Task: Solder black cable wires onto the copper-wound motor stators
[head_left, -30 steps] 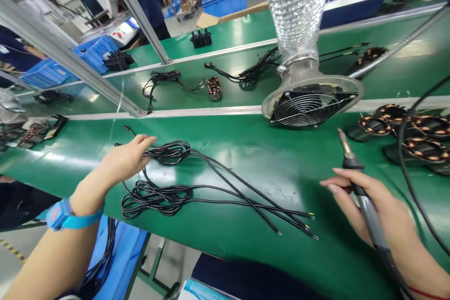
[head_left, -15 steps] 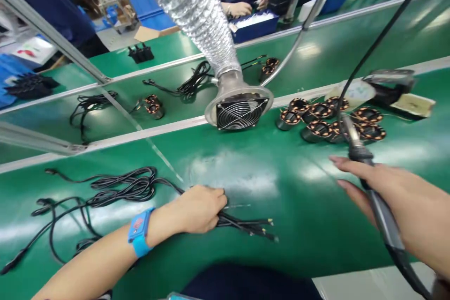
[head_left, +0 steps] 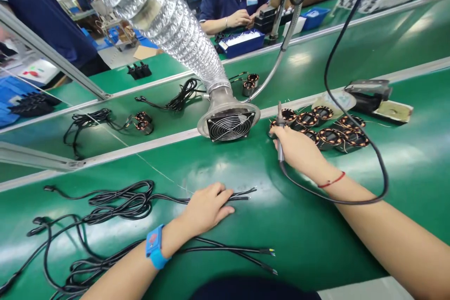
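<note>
The black cable [head_left: 242, 195] lay flat on the green belt [head_left: 309, 239] under your left hand [head_left: 207, 206], its stripped ends pointing right and the rest trailing left into loose coils. The soldering iron [head_left: 280, 119] stood nearly upright in your right hand [head_left: 298, 150], its black cord looping wide.

Bare hands and forearms on my feed, one band at each wrist.

Just behind the left hand [head_left: 207, 206] I see a bright blue wristband [head_left: 154, 253], broad, with a squarish face carrying a small reddish mark, perhaps a logo. Just behind the right hand [head_left: 298, 147] a thin red thread bracelet [head_left: 332, 180] circles the wrist. Both forearms are bare. Below the left hand, at the lower edge, dark navy clothing [head_left: 253, 288] shows.
</note>
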Motion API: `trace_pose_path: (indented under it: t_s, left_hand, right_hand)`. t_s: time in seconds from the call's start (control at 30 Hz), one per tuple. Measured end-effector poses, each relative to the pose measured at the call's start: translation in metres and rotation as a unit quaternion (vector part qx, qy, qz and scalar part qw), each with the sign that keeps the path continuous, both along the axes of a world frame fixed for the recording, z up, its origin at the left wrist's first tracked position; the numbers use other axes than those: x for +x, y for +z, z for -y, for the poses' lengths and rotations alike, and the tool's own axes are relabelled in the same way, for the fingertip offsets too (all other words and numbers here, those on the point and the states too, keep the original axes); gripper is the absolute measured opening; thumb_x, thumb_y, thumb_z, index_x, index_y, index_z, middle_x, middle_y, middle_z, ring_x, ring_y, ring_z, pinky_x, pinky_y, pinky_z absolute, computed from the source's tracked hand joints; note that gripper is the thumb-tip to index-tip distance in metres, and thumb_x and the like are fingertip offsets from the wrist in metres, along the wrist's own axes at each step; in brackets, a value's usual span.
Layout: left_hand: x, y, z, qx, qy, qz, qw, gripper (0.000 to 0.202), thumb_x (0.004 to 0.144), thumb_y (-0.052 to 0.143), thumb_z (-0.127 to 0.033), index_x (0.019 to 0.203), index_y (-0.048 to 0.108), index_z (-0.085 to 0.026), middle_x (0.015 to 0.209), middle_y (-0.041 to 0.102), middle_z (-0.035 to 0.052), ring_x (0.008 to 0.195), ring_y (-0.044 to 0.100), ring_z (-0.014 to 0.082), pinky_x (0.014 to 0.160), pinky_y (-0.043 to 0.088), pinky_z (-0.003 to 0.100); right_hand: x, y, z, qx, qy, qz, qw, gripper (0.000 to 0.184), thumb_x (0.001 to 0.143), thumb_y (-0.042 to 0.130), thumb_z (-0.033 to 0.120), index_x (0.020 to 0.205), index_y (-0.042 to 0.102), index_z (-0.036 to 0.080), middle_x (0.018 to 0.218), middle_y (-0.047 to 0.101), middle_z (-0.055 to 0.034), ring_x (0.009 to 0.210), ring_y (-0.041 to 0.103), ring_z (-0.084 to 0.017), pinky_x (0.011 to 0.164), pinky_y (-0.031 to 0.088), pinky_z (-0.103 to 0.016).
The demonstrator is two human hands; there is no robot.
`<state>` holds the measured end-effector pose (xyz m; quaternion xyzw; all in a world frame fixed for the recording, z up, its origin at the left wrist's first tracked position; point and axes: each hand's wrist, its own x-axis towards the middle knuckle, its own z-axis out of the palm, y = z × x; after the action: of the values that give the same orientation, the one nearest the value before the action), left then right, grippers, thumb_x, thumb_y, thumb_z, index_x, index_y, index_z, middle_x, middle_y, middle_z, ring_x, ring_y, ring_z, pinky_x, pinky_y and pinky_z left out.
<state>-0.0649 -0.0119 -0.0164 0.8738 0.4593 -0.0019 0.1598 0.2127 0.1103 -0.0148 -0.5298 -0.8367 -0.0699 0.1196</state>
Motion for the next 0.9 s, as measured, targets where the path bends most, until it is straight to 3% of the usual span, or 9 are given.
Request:
trace_pose_path:
  t_s: [0.1, 0.2, 0.27, 0.33, 0.43, 0.6, 0.77, 0.83, 0.9]
  left_hand:
    - [-0.007, 0.000, 0.002, -0.020, 0.025, 0.103, 0.994, 0.035, 0.099, 0.035, -0.033, 0.110, 0.065, -0.018, 0.094, 0.068, 0.0089, 0.086, 0.064, 0.0198, 0.078, 0.052, 0.032]
    - [-0.012, 0.006, -0.003, -0.123, 0.111, 0.191, 0.967, 0.032, 0.097, 0.038, -0.029, 0.097, 0.068, -0.018, 0.086, 0.070, 0.0077, 0.084, 0.065, 0.0193, 0.081, 0.051, 0.032]
    - [-0.013, 0.010, -0.009, -0.220, 0.192, 0.257, 0.921, 0.024, 0.093, 0.044, -0.027, 0.096, 0.065, -0.017, 0.083, 0.069, 0.0055, 0.078, 0.065, 0.0168, 0.077, 0.051, 0.030]
    - [-0.011, 0.013, -0.016, -0.310, 0.263, 0.317, 0.857, 0.016, 0.089, 0.048, -0.026, 0.093, 0.060, -0.016, 0.078, 0.065, 0.0021, 0.066, 0.062, 0.0131, 0.065, 0.049, 0.026]
    - [-0.005, 0.017, -0.027, -0.370, 0.312, 0.367, 0.795, 0.015, 0.086, 0.053, -0.030, 0.087, 0.057, -0.015, 0.069, 0.053, -0.0040, 0.053, 0.047, 0.0075, 0.053, 0.037, 0.021]
    - [0.011, 0.017, -0.035, -0.393, 0.264, 0.370, 0.800, 0.016, 0.081, 0.062, -0.030, 0.081, 0.060, -0.014, 0.068, 0.052, -0.0038, 0.063, 0.043, 0.0087, 0.062, 0.036, 0.022]
    - [0.015, 0.011, -0.036, -0.382, 0.255, 0.376, 0.805, 0.019, 0.082, 0.059, -0.031, 0.074, 0.059, -0.015, 0.072, 0.059, -0.0009, 0.070, 0.050, 0.0114, 0.072, 0.041, 0.025]
    - [0.012, 0.013, -0.037, -0.371, 0.246, 0.365, 0.818, 0.020, 0.085, 0.055, -0.033, 0.077, 0.061, -0.014, 0.075, 0.062, 0.0006, 0.072, 0.052, 0.0123, 0.073, 0.042, 0.025]
    - [0.009, 0.018, -0.038, -0.344, 0.218, 0.336, 0.849, 0.022, 0.088, 0.051, -0.033, 0.082, 0.063, -0.015, 0.081, 0.065, 0.0025, 0.077, 0.054, 0.0136, 0.076, 0.042, 0.026]
  right_hand:
    - [0.001, -0.006, 0.001, -0.001, -0.013, -0.032, 0.999, 0.025, 0.091, 0.045, 0.020, 0.113, 0.057, 0.014, 0.094, 0.071, -0.0129, 0.074, 0.069, -0.027, 0.060, 0.048, -0.034]
    - [-0.001, -0.009, 0.023, 0.019, 0.041, -0.125, 0.991, 0.022, 0.091, 0.048, 0.021, 0.111, 0.054, 0.018, 0.092, 0.073, -0.0083, 0.076, 0.070, -0.024, 0.064, 0.051, -0.033]
    - [-0.006, -0.007, 0.044, 0.036, 0.113, -0.183, 0.976, 0.018, 0.090, 0.049, 0.017, 0.107, 0.054, 0.020, 0.090, 0.074, -0.0057, 0.075, 0.071, -0.021, 0.066, 0.053, -0.031]
    - [-0.014, -0.003, 0.064, 0.025, 0.174, -0.213, 0.961, 0.016, 0.091, 0.048, 0.013, 0.102, 0.054, 0.022, 0.086, 0.073, -0.0027, 0.072, 0.070, -0.018, 0.066, 0.053, -0.029]
    - [-0.023, 0.006, 0.087, -0.018, 0.227, -0.223, 0.948, 0.018, 0.092, 0.046, 0.011, 0.102, 0.055, 0.022, 0.079, 0.071, -0.0004, 0.064, 0.065, -0.015, 0.060, 0.052, -0.028]
    - [-0.030, 0.014, 0.097, -0.020, 0.211, -0.218, 0.953, 0.021, 0.092, 0.046, 0.012, 0.110, 0.053, 0.020, 0.091, 0.072, -0.0058, 0.073, 0.067, -0.019, 0.066, 0.056, -0.034]
    - [-0.037, 0.004, 0.099, -0.059, 0.180, -0.240, 0.952, 0.028, 0.090, 0.051, 0.013, 0.117, 0.049, 0.019, 0.108, 0.069, -0.0118, 0.090, 0.068, -0.025, 0.076, 0.060, -0.043]
    - [-0.039, -0.004, 0.099, -0.077, 0.196, -0.262, 0.942, 0.031, 0.089, 0.053, 0.014, 0.119, 0.047, 0.020, 0.119, 0.067, -0.0140, 0.101, 0.066, -0.026, 0.082, 0.060, -0.046]
    - [-0.039, -0.012, 0.098, -0.093, 0.209, -0.285, 0.931, 0.036, 0.089, 0.055, 0.013, 0.124, 0.045, 0.021, 0.124, 0.065, -0.0146, 0.107, 0.065, -0.027, 0.085, 0.059, -0.047]
